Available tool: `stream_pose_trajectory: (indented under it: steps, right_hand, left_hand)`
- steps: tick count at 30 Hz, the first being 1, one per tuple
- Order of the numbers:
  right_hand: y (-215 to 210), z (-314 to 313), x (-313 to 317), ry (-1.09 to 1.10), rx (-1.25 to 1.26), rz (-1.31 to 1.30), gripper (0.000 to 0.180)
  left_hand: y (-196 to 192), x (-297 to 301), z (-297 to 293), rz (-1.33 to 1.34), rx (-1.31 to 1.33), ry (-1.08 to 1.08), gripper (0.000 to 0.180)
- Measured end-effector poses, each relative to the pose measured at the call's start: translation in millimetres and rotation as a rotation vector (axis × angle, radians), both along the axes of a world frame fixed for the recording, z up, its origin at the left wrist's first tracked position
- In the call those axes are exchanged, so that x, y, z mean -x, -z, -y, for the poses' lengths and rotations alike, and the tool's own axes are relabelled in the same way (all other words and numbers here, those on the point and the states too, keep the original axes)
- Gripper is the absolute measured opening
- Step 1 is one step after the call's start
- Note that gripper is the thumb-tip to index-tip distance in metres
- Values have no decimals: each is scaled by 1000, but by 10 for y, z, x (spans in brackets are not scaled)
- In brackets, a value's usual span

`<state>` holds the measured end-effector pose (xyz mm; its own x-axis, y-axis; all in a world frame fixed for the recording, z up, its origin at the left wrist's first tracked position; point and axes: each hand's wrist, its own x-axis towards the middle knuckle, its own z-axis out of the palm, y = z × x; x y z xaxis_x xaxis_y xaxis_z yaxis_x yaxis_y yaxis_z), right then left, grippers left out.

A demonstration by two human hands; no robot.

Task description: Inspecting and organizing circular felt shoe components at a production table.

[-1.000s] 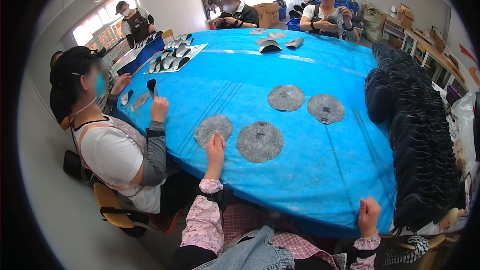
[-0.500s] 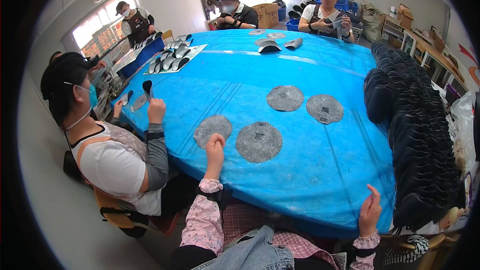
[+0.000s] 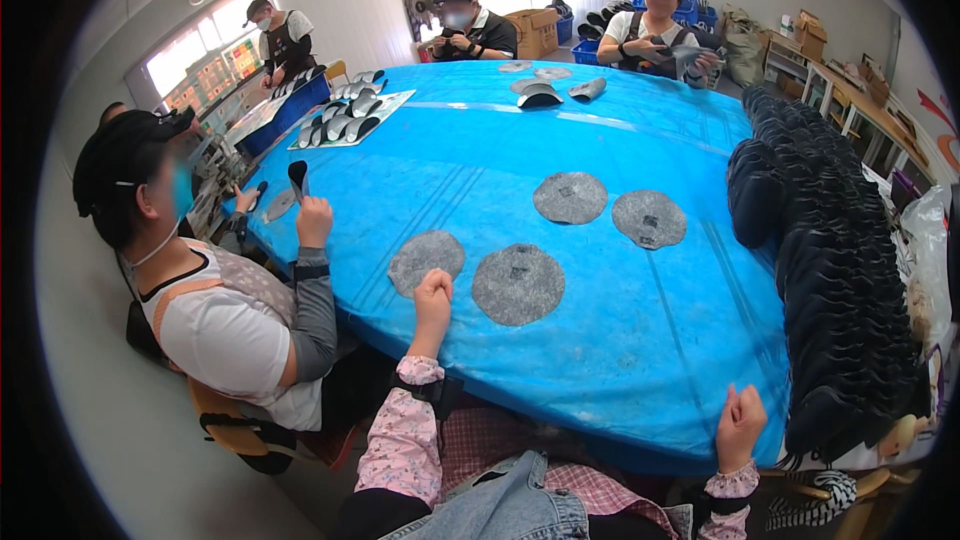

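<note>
Fingers curl into a fist on the left hand [image 3: 433, 292], with nothing seen inside. The nearest of 4 gray round pads [image 3: 420, 252] lies flat just past it, a bit to the left; I can't tell if they touch. It is round, so no side is longer. The right hand [image 3: 740, 422] is curled too, well apart, near the blue table's [image 3: 610, 360] edge. The left arm [image 3: 405, 440] points forward.

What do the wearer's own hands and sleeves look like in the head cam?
Left hand and right hand: bare, no gloves. Left sleeve and right sleeve: pink, small floral print, gathered cuffs, each with a dark band around it. No cables visible on either.
</note>
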<state>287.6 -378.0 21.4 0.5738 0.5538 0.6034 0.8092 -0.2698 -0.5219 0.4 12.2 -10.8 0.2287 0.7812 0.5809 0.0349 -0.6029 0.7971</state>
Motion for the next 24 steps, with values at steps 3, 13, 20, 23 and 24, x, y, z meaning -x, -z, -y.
stream_pose_trajectory:
  steps: [3, 13, 20, 23, 24]
  right_hand:
    - [-1, 18, -2, -1, -65, -37, 39]
    - [54, 64, -17, -107, -37, -139, 47]
    - [39, 41, -7, -95, 28, -88, 45]
    - [39, 18, 0, -48, 31, -12, 44]
    - [40, 19, 3, -47, 33, -12, 44]
  left_hand:
    - [8, 6, -5, -10, 13, -11, 21]
    - [13, 19, -6, -5, 126, 2, 21]
    - [11, 4, 2, -21, 129, 14, 22]
    - [16, 21, 0, -9, 127, 6, 22]
    - [12, 15, 6, -8, 128, 7, 22]
